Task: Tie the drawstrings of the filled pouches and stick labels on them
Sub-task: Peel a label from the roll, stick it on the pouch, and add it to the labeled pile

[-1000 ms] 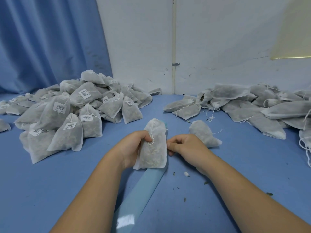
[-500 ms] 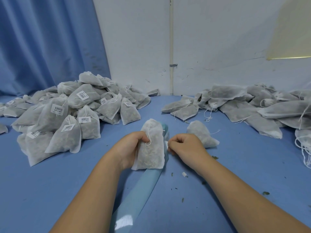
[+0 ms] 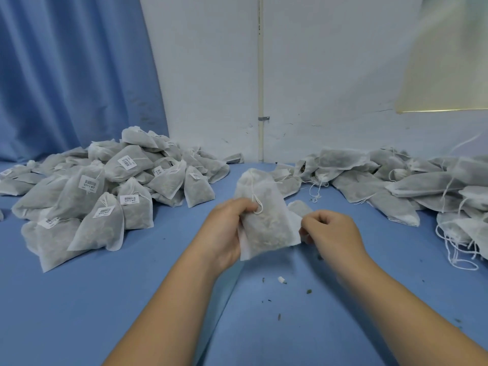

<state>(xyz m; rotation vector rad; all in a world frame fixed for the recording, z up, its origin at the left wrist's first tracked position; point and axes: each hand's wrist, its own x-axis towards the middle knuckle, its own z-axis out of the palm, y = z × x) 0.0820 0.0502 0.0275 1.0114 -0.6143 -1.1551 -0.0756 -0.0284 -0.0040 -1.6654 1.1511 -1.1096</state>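
My left hand (image 3: 227,231) grips a filled white mesh pouch (image 3: 266,225) by its left side and holds it upright above the blue table (image 3: 132,299). The knotted drawstring (image 3: 257,204) hangs at the thumb. My right hand (image 3: 331,232) is close to the pouch's right edge, fingers curled, pinching a small white label (image 3: 295,221) that touches the pouch. Another loose pouch (image 3: 301,207) lies just behind, partly hidden.
A heap of tied pouches with barcode labels (image 3: 105,191) fills the left of the table. A heap of pouches without labels (image 3: 396,180) lies on the right, with loose white strings (image 3: 459,249) trailing. Herb crumbs (image 3: 281,281) dot the table in front of me.
Both hands rose from the table. The pouch was lifted and tilted, and my right hand left the pale blue backing strip and came up to the pouch's right edge.
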